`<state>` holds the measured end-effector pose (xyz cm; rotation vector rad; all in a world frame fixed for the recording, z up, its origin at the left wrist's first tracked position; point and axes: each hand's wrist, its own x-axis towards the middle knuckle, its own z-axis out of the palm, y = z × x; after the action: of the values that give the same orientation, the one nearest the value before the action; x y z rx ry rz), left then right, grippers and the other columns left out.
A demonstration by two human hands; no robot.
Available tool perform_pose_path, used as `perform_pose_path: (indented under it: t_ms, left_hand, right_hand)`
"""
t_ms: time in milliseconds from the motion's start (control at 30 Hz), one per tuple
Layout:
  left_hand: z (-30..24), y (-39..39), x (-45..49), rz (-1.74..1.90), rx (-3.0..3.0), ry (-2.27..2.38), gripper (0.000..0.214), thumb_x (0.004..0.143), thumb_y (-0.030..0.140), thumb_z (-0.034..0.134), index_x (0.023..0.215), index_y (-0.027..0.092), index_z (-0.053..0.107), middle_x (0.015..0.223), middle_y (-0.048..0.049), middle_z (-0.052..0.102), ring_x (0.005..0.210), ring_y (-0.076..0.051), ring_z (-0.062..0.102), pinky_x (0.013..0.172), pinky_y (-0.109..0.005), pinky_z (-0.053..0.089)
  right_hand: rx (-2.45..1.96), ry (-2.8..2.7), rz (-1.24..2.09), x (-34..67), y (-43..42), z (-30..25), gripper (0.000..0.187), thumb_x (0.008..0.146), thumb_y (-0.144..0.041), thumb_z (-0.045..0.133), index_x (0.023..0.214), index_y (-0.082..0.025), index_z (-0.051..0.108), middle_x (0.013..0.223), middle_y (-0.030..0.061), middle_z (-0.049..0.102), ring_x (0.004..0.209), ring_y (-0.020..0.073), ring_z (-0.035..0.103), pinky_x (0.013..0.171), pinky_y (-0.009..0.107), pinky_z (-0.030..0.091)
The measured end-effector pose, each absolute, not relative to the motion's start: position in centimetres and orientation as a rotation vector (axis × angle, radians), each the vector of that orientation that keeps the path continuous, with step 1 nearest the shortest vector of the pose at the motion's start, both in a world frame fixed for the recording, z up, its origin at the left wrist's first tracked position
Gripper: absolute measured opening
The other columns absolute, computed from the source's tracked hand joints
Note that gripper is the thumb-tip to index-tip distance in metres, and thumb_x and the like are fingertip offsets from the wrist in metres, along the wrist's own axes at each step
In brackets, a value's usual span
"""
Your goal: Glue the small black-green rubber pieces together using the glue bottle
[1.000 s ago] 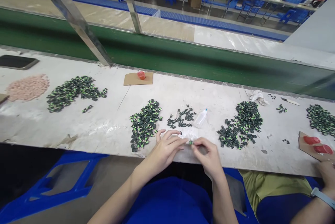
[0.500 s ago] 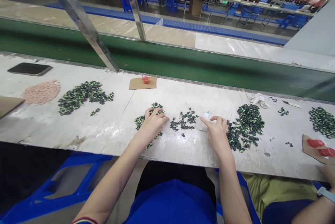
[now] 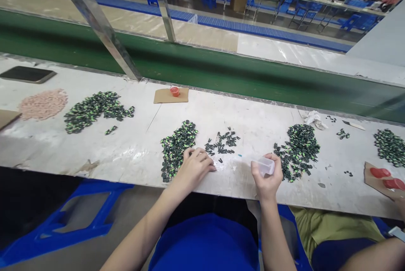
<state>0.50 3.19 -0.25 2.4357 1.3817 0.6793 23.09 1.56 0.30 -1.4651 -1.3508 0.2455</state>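
My right hand [image 3: 268, 176] grips a small clear squeeze bottle [image 3: 264, 164], its tip pointing left over the white worktable [image 3: 136, 148]. My left hand [image 3: 193, 166] rests near the table's front edge with fingers curled, pinching something small that I cannot make out. It lies between a heap of green-and-black small parts [image 3: 176, 147] on its left and a looser scatter of dark parts [image 3: 222, 143] just beyond it. Another heap of green-and-black parts [image 3: 297, 148] lies right of the bottle.
Further heaps lie at the left [image 3: 91, 110] and far right [image 3: 390, 146], plus a pink pile [image 3: 43, 104]. A red cap sits on cardboard [image 3: 171, 94]. A co-worker's arm [image 3: 382, 250] is at the lower right. A green conveyor [image 3: 202, 68] runs behind the table.
My right hand picked up the squeeze bottle from the table and drew it toward the front edge. My left hand pulled back from the green heap, fingers now curled.
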Motion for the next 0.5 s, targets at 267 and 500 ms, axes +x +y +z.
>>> perform_pose_path:
  t_ms: [267, 500]
  left_hand:
    - [-1.6, 1.3, 0.9, 0.79, 2.311, 1.455, 0.015, 0.09, 0.023, 0.059, 0.103, 0.023, 0.064, 0.097, -0.0044, 0.069, 0.098, -0.022, 0.057, 0.086, -0.039, 0.033]
    - [-1.4, 1.6, 0.9, 0.79, 2.371, 1.424, 0.015, 0.092, 0.019, 0.052, 0.092, 0.023, 0.067, 0.095, -0.005, 0.069, 0.096, -0.021, 0.057, 0.085, -0.04, 0.032]
  right_hand:
    - [-1.442, -1.19, 0.51, 19.4, -0.9, -2.1, 0.02, 0.074, -0.036, 0.069, 0.074, -0.015, 0.067, 0.059, 0.0009, 0.064, 0.049, 0.0148, 0.058, 0.048, 0.025, 0.046]
    - [-1.38, -1.087, 0.411, 19.5, -0.8, -1.3, 0.023, 0.077, -0.037, 0.066, 0.069, -0.016, 0.066, 0.058, 0.0008, 0.063, 0.05, 0.015, 0.058, 0.048, 0.025, 0.045]
